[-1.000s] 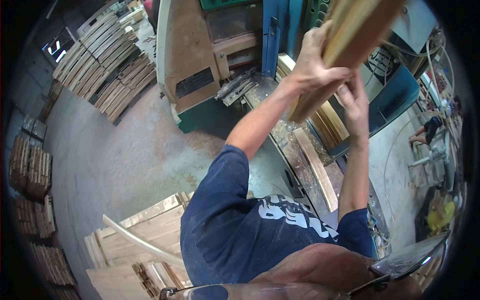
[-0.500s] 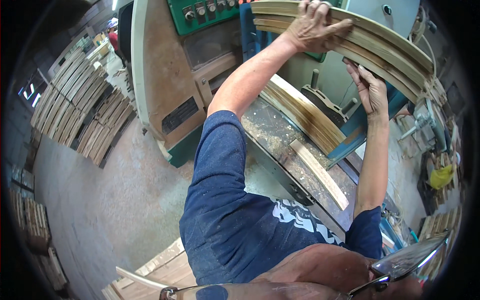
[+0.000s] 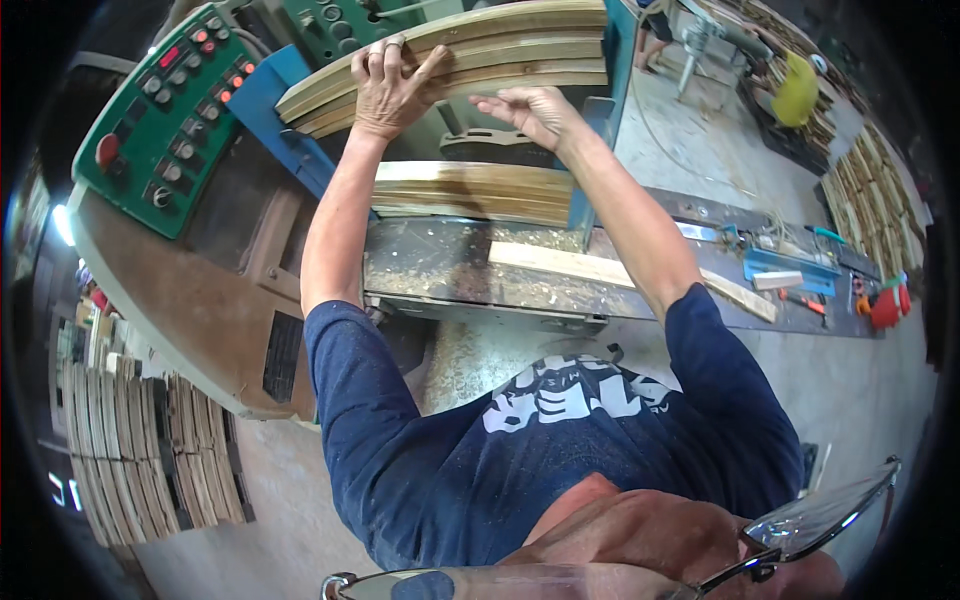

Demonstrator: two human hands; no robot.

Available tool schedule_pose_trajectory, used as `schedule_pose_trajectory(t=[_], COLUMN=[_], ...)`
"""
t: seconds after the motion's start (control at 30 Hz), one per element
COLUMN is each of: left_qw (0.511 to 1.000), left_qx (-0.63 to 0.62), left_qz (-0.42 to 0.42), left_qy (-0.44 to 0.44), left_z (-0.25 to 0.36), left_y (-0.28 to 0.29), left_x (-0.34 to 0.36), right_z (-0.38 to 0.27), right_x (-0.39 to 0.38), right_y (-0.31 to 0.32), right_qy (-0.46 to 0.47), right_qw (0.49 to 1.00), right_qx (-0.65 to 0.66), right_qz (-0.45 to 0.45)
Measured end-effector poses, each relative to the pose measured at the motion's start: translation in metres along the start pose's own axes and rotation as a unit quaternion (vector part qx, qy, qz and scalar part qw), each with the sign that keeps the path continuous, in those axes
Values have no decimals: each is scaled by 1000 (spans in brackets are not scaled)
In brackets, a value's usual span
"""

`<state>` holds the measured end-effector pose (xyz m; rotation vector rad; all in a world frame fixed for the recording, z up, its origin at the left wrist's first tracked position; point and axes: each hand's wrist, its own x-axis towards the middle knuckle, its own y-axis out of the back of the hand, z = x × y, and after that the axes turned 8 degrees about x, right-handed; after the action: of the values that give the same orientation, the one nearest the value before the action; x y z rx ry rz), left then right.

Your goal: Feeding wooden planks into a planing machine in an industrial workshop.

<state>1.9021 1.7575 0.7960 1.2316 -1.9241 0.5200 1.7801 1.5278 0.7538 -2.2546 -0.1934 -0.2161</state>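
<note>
A stack of curved wooden slats [image 3: 520, 50] lies between a blue upright [image 3: 275, 110] on the left and another blue upright [image 3: 620, 55] on the right. My left hand [image 3: 393, 95] is on the front of this stack, its fingers bent over the slats and its thumb spread to the right. Just below the stack's right half is my right hand [image 3: 535, 112], fingers stretched leftward with nothing visible in them. Lower down, a second stack of curved slats [image 3: 470, 190] sits above the machine bed.
On the dusty metal bed [image 3: 420, 260] lies a loose pale wood strip [image 3: 560, 262], partly behind my right forearm. A green control panel [image 3: 170, 120] stands at left. Tools and a blue tray [image 3: 790, 270] are at right. Stacked slats [image 3: 130, 450] stand on the floor.
My view has swung to the right. The upper stack now lies squarely between the blue uprights. My right hand has come away from its underside, while my left hand stays on it.
</note>
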Motion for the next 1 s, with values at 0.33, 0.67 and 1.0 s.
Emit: schedule_pose_trajectory(t=[0.33,0.67,1.0], left_qw=[997,918,586], left_qx=[-56,-235,-259], left_qz=[-52,-71,-235], left_qy=[6,312,731], left_z=[58,68,230], left_y=[5,100,276], left_x=[-69,-105,-225], right_z=[60,87,54], right_x=[-15,-41,-122], right_y=[87,143,39], right_qy=[-74,-176,-17], right_qw=[989,965,945], right_qx=[106,56,-326], right_qz=[77,186,6])
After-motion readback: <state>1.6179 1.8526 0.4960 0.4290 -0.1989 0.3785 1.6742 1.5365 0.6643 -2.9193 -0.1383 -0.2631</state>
